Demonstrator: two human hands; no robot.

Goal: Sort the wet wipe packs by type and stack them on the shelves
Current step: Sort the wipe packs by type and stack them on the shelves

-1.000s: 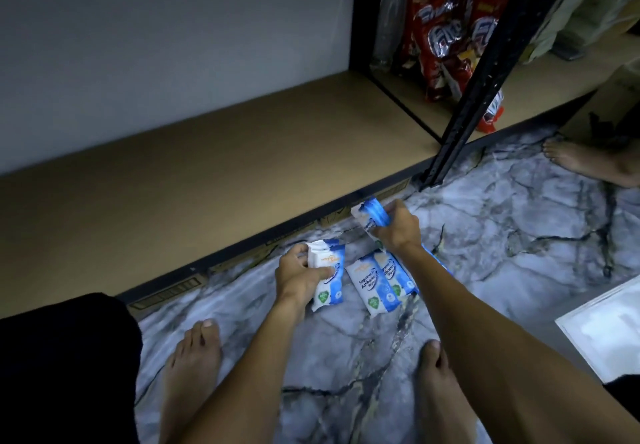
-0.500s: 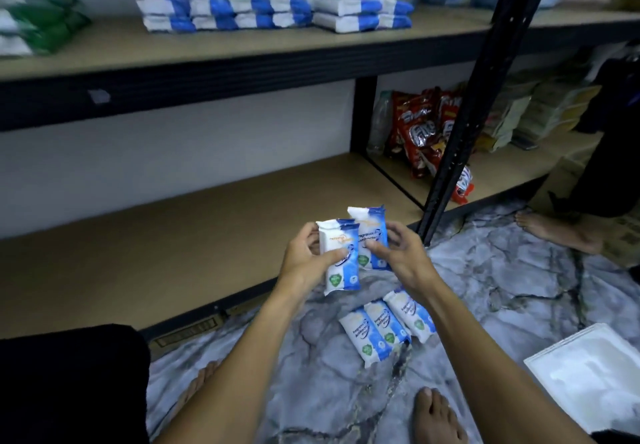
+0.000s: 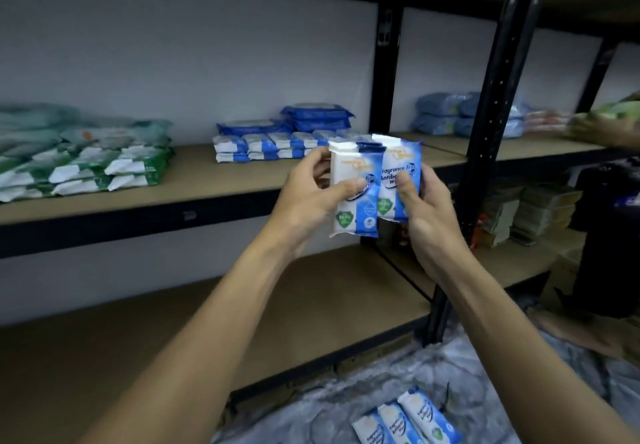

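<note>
Wet wipe packs [image 3: 350, 174], two, upright and overlapping, are held at centre before the middle shelf [image 3: 194, 180]. Left hand [image 3: 304, 199] pinches the 9 o'clock pack; right hand [image 3: 427, 213] grips the 3 o'clock pack. Stacked blue packs [image 3: 268, 146] lie at 11 o'clock; three floor packs [image 3: 410, 421] at 6 o'clock.

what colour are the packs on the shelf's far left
Green and white plastic wipe packs; head view.
</note>
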